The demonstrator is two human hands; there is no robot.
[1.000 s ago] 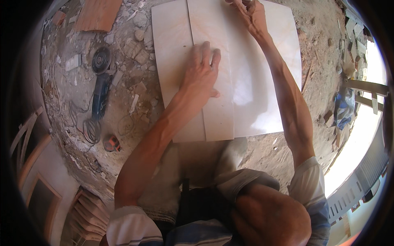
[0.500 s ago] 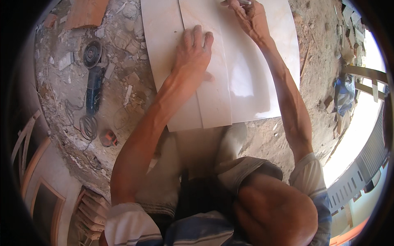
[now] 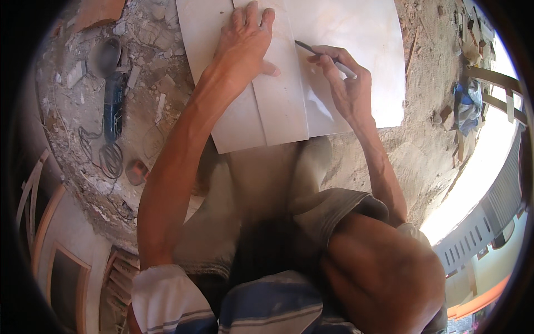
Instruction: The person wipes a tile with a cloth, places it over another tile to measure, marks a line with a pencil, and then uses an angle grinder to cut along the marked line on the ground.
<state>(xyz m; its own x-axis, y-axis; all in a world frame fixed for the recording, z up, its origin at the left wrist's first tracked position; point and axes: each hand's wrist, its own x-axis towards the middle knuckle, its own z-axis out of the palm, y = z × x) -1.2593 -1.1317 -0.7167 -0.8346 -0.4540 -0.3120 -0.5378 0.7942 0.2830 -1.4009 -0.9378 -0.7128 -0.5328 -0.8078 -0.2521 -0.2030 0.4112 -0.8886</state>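
Observation:
My left hand (image 3: 240, 51) lies flat with fingers spread on a narrow pale tile strip (image 3: 285, 108) and the pale piece (image 3: 222, 125) along its left side. To the right is a large glossy white tile (image 3: 370, 33), which the strip seems to overlap. My right hand (image 3: 351, 86) is closed round a pen (image 3: 303, 46) with a dark front end and a lighter back end. Its point is at the strip's right edge, beside the glossy tile; whether it touches I cannot tell.
On the rubble-strewn ground at left lie an angle grinder (image 3: 114, 106), its coiled cord (image 3: 110, 160) and an orange-and-black tape measure (image 3: 136, 171). A reddish clay piece (image 3: 100, 12) is at the far left. Blue plastic (image 3: 468, 108) and timber (image 3: 492, 78) are at right.
My right hand has come nearer along the tile with the pen, its point now at the strip's edge. My left hand stays pressed on the pieces; the whole view has shifted slightly.

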